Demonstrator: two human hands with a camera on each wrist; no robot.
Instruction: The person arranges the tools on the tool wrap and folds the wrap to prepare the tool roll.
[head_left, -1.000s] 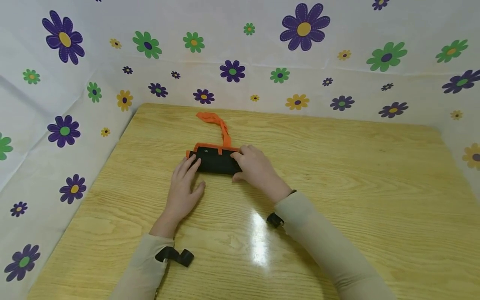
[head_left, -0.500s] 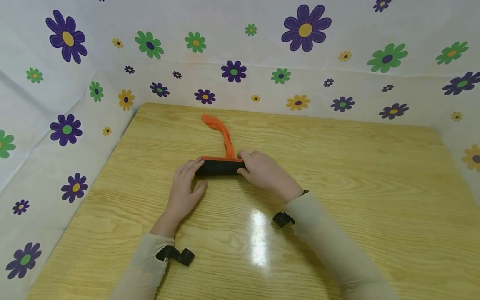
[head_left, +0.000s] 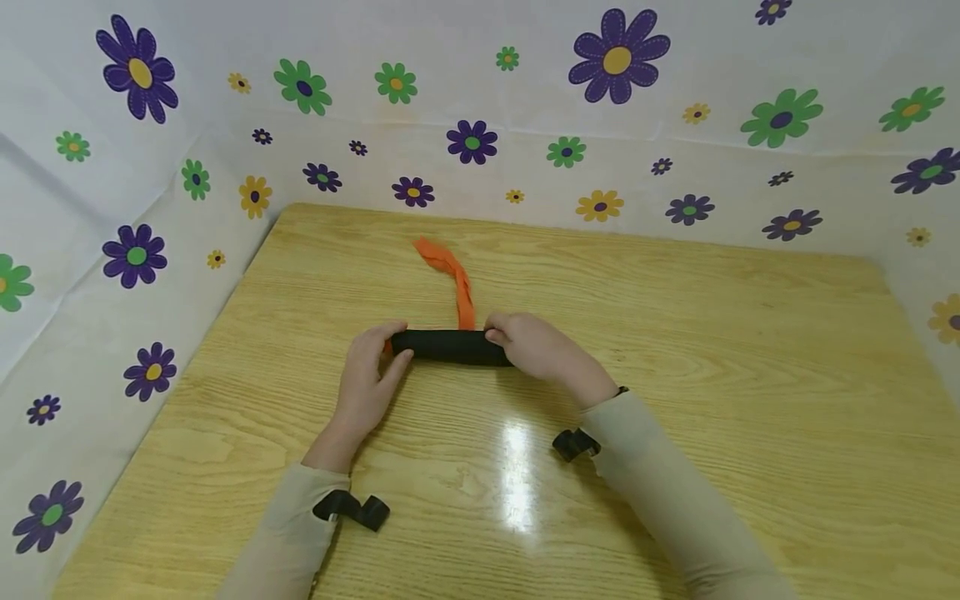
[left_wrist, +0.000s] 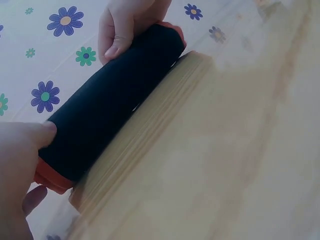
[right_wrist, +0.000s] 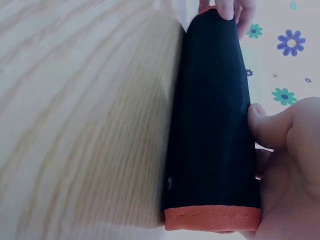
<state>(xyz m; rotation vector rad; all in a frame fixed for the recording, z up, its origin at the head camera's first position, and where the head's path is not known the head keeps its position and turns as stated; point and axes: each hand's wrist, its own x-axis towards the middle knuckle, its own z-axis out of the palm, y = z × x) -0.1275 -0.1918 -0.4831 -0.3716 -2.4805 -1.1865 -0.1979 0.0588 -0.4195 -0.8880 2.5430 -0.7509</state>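
Observation:
A black fabric roll (head_left: pixel 448 347) with orange edging (right_wrist: pixel 212 218) lies crosswise on the wooden table. It is rolled into a snug cylinder. An orange tie strap (head_left: pixel 463 296) runs from its far side away over the table. My left hand (head_left: pixel 362 375) holds the left end, its thumb on the near side and its fingers reaching over to the far side. At the right end, my right hand (head_left: pixel 546 354) grips the roll with curled fingers. In the left wrist view the thumb presses on the dark cloth. Whatever is inside the roll is hidden.
The light wooden table (head_left: pixel 712 375) extends widely to the right and toward me. White cloth (head_left: pixel 525 92) printed with flowers hangs behind it and along the left side. Black straps (head_left: pixel 360 510) stick out from both of my sleeves.
The cloth has been rolled up further toward me, and its numbered flap and orange top edge have turned out of sight. The strap was drawn nearer. My left thumb now touches the roll.

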